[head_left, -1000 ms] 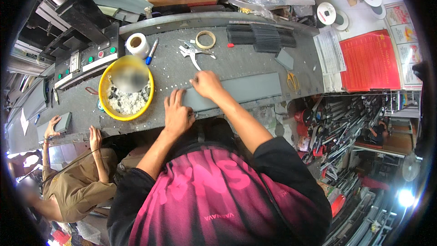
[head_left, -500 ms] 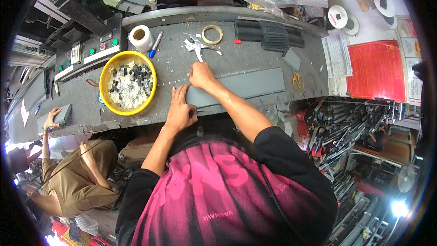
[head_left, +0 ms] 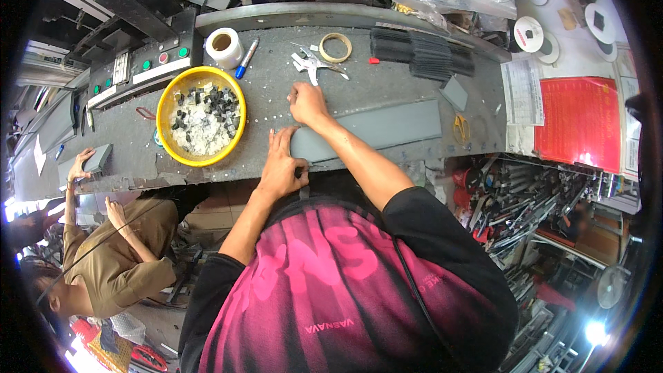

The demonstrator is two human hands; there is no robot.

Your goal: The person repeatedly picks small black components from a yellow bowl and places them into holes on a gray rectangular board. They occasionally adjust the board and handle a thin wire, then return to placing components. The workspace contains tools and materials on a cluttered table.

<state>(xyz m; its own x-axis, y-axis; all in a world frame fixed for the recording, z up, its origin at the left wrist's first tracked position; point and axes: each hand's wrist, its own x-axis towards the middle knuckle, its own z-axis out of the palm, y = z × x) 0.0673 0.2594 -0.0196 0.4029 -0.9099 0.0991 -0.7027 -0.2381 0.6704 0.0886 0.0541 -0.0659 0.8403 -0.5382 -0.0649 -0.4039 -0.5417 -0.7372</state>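
A long flat grey panel (head_left: 373, 128) lies along the near edge of the bench. At its left end is my left hand (head_left: 282, 166), its fingers on the end and its thumb bent in at the near corner, closed on the panel. My right hand (head_left: 309, 105) is curled into a fist just beyond the far left corner. Whatever its fingers may hold is hidden. Past it lie white-handled pliers (head_left: 314, 65) and a tan tape roll (head_left: 335, 48). Left of my hands stands a yellow bowl (head_left: 241, 121) with many small clear and black pieces.
A white roll (head_left: 232, 54) and blue marker (head_left: 246, 59) stand behind the bowl. Dark mesh strips (head_left: 435, 55), a small grey plate (head_left: 454, 93) and yellow scissors (head_left: 461, 128) lie to the right. A machine with green buttons (head_left: 146, 65) and a co-worker (head_left: 124, 255) are at left.
The whole view has shifted slightly. My right fist sits a little farther from the panel's edge, while my left hand keeps its place. One of the co-worker's hands has risen.
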